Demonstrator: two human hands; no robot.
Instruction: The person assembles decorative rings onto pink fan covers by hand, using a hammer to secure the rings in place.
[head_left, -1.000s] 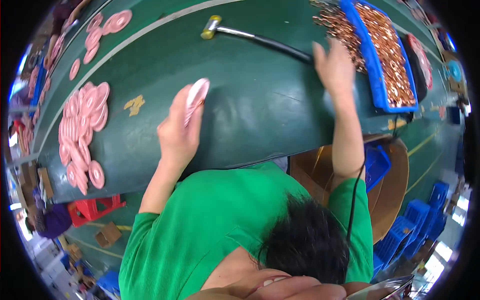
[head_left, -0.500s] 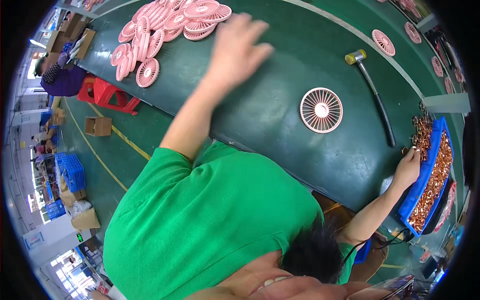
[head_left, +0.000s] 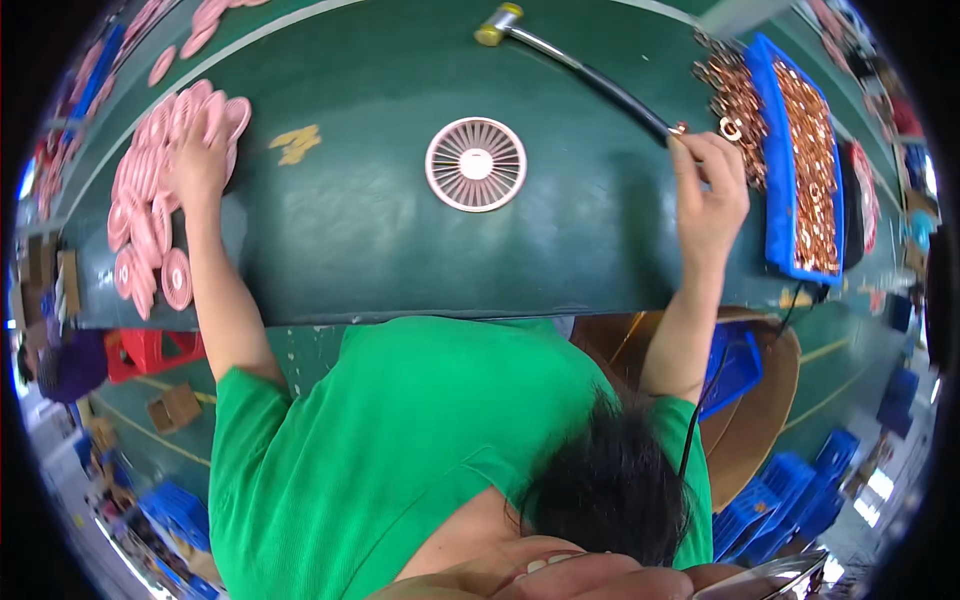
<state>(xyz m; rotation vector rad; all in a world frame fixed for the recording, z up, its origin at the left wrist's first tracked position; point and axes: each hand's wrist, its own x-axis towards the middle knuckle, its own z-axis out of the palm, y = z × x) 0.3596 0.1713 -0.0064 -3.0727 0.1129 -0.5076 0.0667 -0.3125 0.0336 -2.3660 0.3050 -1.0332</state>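
My left hand (head_left: 202, 165) is over the heap of pink fan grilles (head_left: 145, 165) at the left of the table. Its fingers are spread across the upper grilles, touching them, and the undersides of the fingers are hidden. My right hand (head_left: 712, 180) pinches a small copper-coloured ring (head_left: 681, 128) between thumb and fingertips, close to the hammer's handle end. One round pink grille (head_left: 477, 164) with a pale hub lies flat mid-table, apart from both hands. Beyond it lies a hammer (head_left: 585, 75) with a yellow-capped head and dark grip.
On the right, a blue bin (head_left: 778, 200) full of copper-coloured rings stands beside a loose pile of such rings (head_left: 735, 95). The green table's near edge (head_left: 450, 313) runs before my body. A red stool (head_left: 140, 352) stands at left, and a person in purple (head_left: 70, 365) sits beyond.
The view has turned, shifting the scene. My left hand has gone from hovering beside the grille heap onto it. My right hand has come away from the ring pile with a ring.
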